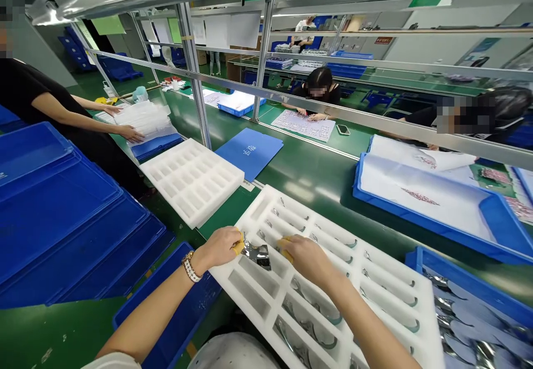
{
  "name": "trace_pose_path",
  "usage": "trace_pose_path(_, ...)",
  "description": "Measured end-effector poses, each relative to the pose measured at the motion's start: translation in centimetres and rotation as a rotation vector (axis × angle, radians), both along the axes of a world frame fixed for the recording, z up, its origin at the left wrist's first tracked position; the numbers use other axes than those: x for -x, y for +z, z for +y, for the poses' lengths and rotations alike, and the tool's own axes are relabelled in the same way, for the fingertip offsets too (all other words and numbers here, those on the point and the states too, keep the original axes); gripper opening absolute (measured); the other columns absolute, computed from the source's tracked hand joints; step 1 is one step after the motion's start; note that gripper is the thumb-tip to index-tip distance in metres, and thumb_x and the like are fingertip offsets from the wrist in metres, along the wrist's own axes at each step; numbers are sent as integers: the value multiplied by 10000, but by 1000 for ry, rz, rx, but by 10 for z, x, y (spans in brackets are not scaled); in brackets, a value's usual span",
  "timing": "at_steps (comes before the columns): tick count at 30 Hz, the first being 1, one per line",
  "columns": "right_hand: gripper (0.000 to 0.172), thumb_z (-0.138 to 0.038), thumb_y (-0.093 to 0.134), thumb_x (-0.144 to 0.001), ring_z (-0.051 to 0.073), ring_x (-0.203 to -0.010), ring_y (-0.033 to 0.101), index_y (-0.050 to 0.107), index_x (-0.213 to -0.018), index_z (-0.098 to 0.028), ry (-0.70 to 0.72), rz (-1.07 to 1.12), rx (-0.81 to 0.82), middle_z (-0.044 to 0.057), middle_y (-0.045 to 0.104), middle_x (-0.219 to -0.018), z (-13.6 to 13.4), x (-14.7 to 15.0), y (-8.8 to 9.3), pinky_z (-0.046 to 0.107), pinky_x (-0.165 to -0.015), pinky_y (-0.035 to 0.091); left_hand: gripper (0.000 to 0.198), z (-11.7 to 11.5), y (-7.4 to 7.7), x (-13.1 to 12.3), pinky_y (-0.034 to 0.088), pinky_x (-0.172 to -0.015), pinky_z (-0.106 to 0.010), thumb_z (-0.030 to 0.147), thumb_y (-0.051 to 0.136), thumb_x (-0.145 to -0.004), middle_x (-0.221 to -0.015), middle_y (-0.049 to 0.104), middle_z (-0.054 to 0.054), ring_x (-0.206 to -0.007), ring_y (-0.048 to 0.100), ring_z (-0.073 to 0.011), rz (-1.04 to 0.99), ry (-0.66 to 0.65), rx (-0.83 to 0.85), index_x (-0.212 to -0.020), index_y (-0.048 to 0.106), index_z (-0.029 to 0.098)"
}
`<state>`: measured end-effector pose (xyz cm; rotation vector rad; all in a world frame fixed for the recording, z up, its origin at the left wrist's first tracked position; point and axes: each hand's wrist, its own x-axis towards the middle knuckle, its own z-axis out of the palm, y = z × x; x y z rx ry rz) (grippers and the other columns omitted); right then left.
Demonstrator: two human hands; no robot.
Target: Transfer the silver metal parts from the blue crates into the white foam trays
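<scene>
My left hand (220, 247) and my right hand (303, 257) both pinch a small shiny metal part (257, 253) between them, with yellow finger cots on the fingertips. They hold it over the near left corner of a white foam tray (266, 305) with long slots. Several slots hold similar shiny curved metal parts (312, 327). A watch sits on my left wrist.
An empty white foam tray (192, 179) lies to the left, with stacked blue bins (62, 213) beyond it. Blue bins at right hold white paper (420, 194) and more metal parts (466, 324). Other people work at left (37, 100) and across the green belt (320, 89).
</scene>
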<state>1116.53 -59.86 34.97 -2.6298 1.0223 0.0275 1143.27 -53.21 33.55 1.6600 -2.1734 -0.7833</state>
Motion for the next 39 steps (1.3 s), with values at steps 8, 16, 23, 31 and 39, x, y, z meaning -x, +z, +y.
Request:
trace_pose_path(8, 247, -123, 451, -921, 219, -801, 520, 680, -963, -206, 103, -241, 115, 66, 643, -802, 46, 9, 22, 344, -661, 384, 226, -33, 22, 29, 296, -561, -301, 95, 484, -742, -640, 515, 1, -584, 442, -138, -73, -101, -43, -561, 400, 202)
trace_pose_path(16, 148, -121, 534, -863, 231, -802, 508, 629, -782, -201, 27, -54, 148, 67, 619, -759, 57, 9, -2, 365, -652, 337, 264, -41, 22, 52, 226, -528, -311, 89, 520, -698, -550, 467, 8, -523, 374, -137, -148, -111, -37, -524, 356, 201)
trace_pose_path(23, 272, -56, 445, -904, 236, -922, 531, 651, -800, -200, -54, -205, 181, 96, 655, -964, 67, 12, -17, 371, -720, 415, 292, -41, 18, 27, 382, -600, -285, 257, 472, -896, -672, 613, 0, -637, 530, -151, 42, -63, -115, -615, 523, 198)
trace_pose_path(31, 279, -61, 478, -900, 363, -1361, 410, 713, -829, -193, -159, -160, 33, 139, 646, -1114, 53, 10, -46, 509, -980, 459, 561, -34, -43, 6, 367, -1119, -498, 309, 563, -896, -1486, 475, -154, -1365, 432, -321, -30, 281, -6, -1434, 451, 198)
trace_pose_path(39, 333, -1, 479, -820, 400, -1446, 288, 744, -764, -195, -95, 78, -52, 118, 587, -1352, 41, -8, -41, 658, -1101, 325, 631, -28, -64, -4, 451, -1087, -431, 106, 403, -881, -1340, 599, -140, -1275, 545, -251, 133, 192, -54, -1505, 365, 186)
